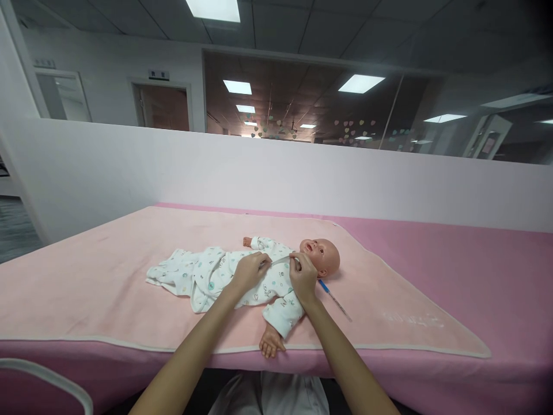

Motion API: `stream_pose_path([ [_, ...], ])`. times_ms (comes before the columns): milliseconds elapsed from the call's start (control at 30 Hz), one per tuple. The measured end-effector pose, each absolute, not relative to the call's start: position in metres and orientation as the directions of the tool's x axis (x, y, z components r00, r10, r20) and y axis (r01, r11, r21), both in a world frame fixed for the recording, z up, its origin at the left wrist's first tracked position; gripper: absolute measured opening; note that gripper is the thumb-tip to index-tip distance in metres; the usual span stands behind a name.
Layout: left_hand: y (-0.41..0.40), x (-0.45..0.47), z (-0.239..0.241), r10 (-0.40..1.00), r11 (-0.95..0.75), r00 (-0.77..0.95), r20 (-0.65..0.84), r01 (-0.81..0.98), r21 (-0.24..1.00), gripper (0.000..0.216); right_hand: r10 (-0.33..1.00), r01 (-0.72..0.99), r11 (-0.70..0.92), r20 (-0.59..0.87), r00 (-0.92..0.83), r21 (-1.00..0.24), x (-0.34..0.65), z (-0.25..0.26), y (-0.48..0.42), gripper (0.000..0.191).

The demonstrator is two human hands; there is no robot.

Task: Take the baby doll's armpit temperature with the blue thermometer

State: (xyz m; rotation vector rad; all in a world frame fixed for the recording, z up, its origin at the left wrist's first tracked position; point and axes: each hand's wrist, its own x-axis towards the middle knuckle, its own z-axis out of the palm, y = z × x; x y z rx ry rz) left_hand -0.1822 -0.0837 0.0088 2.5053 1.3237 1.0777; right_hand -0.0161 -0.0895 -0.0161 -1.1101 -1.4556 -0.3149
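Note:
A baby doll in a white patterned sleepsuit lies on its back across a pale pink blanket, head to the right. My left hand rests on the doll's chest with its fingers pinched on the suit's front. My right hand pinches the suit's collar just below the doll's chin. A strip of the fabric is pulled taut between the two hands. The doll's near arm points toward me, its bare hand at the blanket's edge. A thin thermometer with a blue tip lies on the blanket right of my right wrist.
The blanket covers a wide pink padded table with a low white partition wall behind it. A curved white rail shows at the lower left. My white garment is visible below the table's front edge.

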Motion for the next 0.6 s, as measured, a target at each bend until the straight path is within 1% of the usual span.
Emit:
stream_pose_path([
  [100,-0.0804,-0.1819,0.0079,0.776,-0.589,0.371,0.51,0.715,0.376,0.024,0.45,0.761,0.502,0.876,0.175,-0.41,-0.0162,-0.0166,-0.0886,0.015],
  [233,-0.0767,-0.1855,0.0068,0.775,-0.612,0.399,0.49,0.666,0.426,0.025,0.464,0.758,0.495,0.867,0.183,-0.425,-0.0161,-0.0161,-0.089,0.015],
  [333,-0.0754,-0.1869,0.006,0.768,-0.623,0.395,0.503,0.643,0.445,0.025,0.469,0.756,0.489,0.862,0.193,-0.435,-0.0162,-0.0154,-0.09,0.016],
  [600,-0.0796,-0.1829,0.005,0.724,-0.645,0.375,0.579,0.665,0.376,0.025,0.465,0.759,0.482,0.862,0.202,-0.438,-0.016,-0.0148,-0.0894,0.016],
])
